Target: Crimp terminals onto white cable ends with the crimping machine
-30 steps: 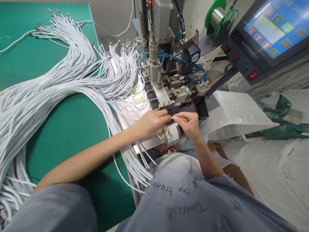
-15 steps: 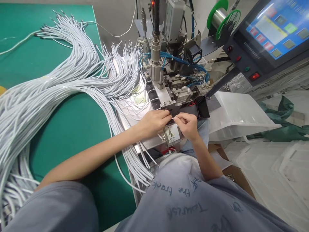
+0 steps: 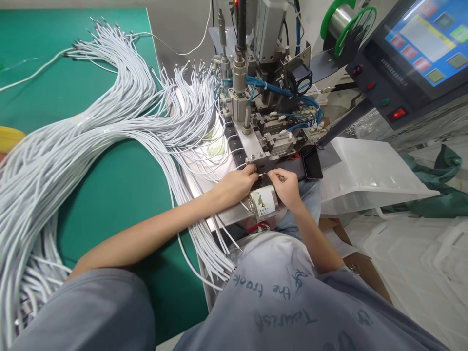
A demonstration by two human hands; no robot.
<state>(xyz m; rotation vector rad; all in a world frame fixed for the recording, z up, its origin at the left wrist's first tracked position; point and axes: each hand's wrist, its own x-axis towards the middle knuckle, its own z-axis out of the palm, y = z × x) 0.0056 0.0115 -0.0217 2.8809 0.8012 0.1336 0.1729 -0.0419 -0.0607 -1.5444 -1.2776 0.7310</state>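
The green, flat tabletop (image 3: 106,195) is partly covered by white, round-sheathed cables (image 3: 44,170) in limp curves; beside it a metal machine (image 3: 250,141) is mounted. By the right hand (image 3: 287,190), 1 small cable end (image 3: 262,175) is pinched before the machine; whether it is gripped by the left hand (image 3: 236,186) cannot be told. It is judged light, springy, and best held just behind its tip.

At right sits a white tub (image 3: 380,168), with green cloth (image 3: 444,173) beside it and a cardboard box (image 3: 369,273) (partly hidden) lower down.
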